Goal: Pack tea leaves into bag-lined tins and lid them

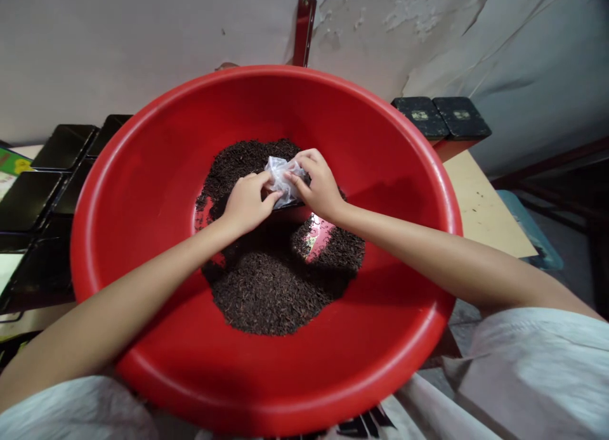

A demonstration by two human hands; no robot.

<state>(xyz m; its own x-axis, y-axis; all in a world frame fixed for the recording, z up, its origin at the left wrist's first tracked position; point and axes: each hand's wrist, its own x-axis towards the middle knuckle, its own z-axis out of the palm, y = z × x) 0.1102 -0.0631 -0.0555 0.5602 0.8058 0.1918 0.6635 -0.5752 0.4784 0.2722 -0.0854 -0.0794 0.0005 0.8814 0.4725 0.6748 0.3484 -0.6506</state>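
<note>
Pinching the crumpled, translucent white plastic bag (281,179) from opposite sides, the left hand (248,200) and the right hand (322,187) each had thumb and fingers closed on it. The bag lay directly between the two hands, above loose, dark brown shreds (266,294) heaped in a wide, round red plastic basin (152,186). Black, flat-topped rectangular boxes (419,115) stood beyond its rim on the right.

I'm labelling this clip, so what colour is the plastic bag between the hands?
The plastic bag is whitish and translucent, seen best in the head view.
</note>
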